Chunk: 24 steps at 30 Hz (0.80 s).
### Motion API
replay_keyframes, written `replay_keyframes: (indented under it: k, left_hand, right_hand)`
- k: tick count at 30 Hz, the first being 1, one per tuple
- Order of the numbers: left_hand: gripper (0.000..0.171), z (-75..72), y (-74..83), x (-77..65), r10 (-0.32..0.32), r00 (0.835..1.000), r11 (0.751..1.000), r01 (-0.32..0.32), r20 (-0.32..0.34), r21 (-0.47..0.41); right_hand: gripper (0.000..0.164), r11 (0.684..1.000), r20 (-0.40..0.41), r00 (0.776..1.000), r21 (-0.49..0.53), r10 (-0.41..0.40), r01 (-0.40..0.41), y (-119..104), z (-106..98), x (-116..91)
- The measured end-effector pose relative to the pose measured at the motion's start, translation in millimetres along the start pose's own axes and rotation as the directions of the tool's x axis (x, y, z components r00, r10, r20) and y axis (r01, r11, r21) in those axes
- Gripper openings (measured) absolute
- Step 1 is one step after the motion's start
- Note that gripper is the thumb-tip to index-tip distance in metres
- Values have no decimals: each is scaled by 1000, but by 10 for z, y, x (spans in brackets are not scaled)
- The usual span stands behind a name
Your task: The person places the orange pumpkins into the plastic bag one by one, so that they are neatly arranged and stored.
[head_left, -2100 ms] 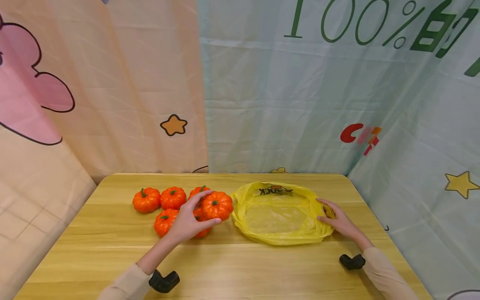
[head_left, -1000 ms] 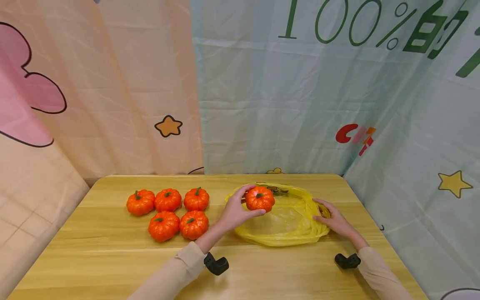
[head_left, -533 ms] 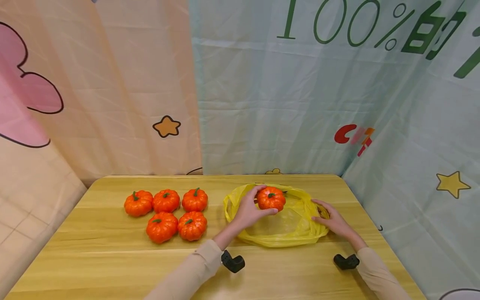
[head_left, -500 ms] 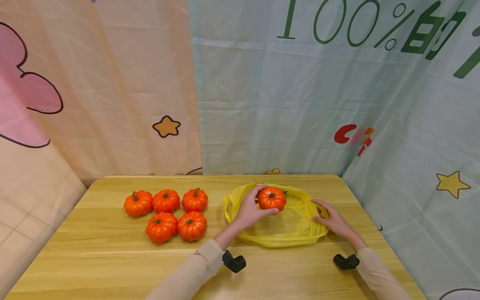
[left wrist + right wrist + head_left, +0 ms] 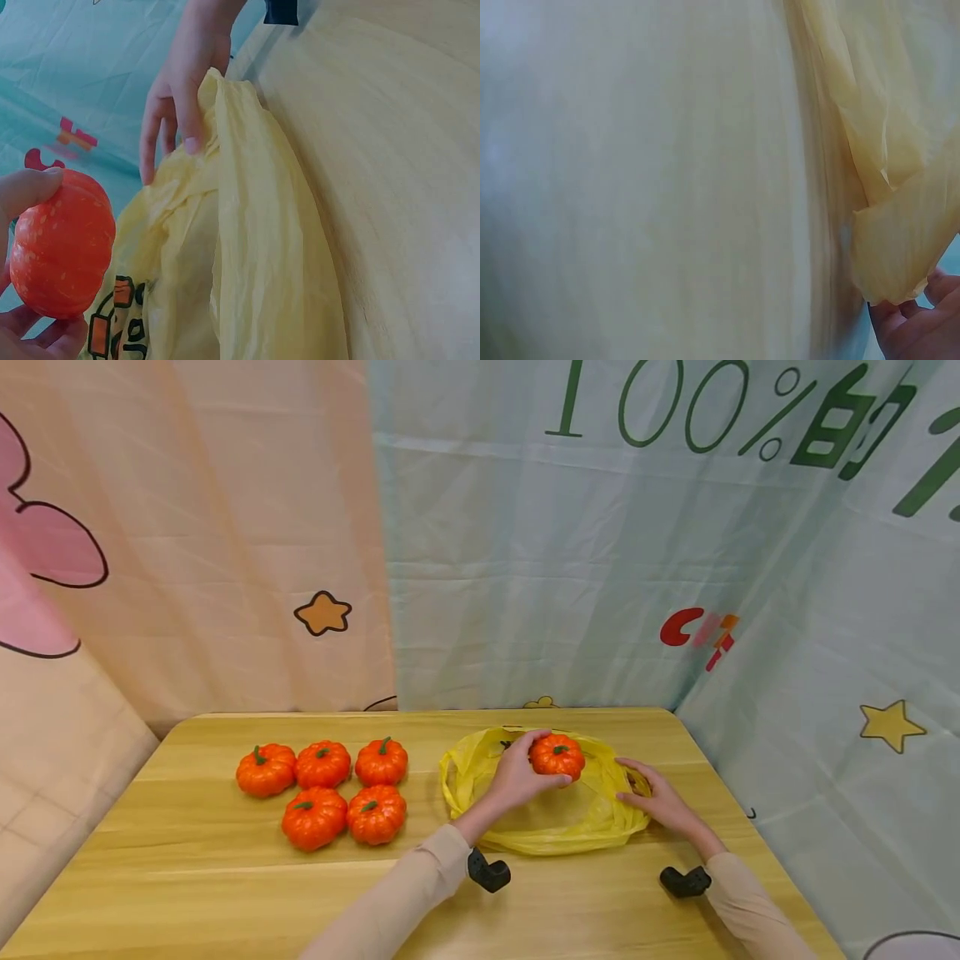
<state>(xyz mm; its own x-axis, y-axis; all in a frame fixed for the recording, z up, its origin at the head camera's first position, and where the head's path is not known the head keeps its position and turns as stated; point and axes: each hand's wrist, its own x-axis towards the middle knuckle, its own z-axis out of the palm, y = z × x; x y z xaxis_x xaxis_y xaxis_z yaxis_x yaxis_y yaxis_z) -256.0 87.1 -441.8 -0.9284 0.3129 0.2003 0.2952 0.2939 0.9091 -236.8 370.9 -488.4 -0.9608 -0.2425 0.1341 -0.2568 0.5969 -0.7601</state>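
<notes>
My left hand (image 5: 516, 778) grips a small orange toy pumpkin (image 5: 557, 758) with a green stem, thumb on the near side and fingers on the far side. The pumpkin is over the mouth of a yellow plastic bag (image 5: 547, 843) that lies spread open on the table. In the left wrist view the same pumpkin (image 5: 64, 244) sits between thumb and fingers beside the bag's printed side. My right hand (image 5: 666, 800) holds the bag's right rim; the left wrist view shows its thumb on one side of the plastic and its fingers on the other.
Several more orange pumpkins (image 5: 315, 818) stand in two rows on the left of the wooden table (image 5: 225, 893). Printed curtains (image 5: 487, 610) hang behind the table and along its sides. A black wrist device (image 5: 489, 870) sits on the left wrist, another (image 5: 686, 882) on the right.
My left hand has carried the pumpkin rightward from beside the other pumpkins to over the bag's mouth. My right hand has stayed at the bag's right rim. The head view has turned slightly right.
</notes>
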Motion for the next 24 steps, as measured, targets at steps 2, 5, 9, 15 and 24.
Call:
replay_keyframes:
  k: [2,5,9,15,24]
  left_hand:
    - [74,26,-8,32,-3,1000,1000,3,-3,24]
    - [74,80,-31,81,-17,1000,998,17,-9,57]
    - [74,167,-79,139,-35,999,995,36,-15,88]
    - [73,289,-104,172,-61,998,994,61,-3,92]
    - [72,441,-144,191,-59,998,997,58,10,51]
  right_hand:
    - [60,1000,-2,1000,6,5,-5,8,9,10]
    - [60,1000,-6,1000,18,-1,1,10,9,15]
    - [60,999,-3,1000,39,-14,14,12,6,8]
    - [60,999,1,1000,53,-13,12,38,15,3]
    - [60,997,15,1000,72,-27,25,46,12,19]
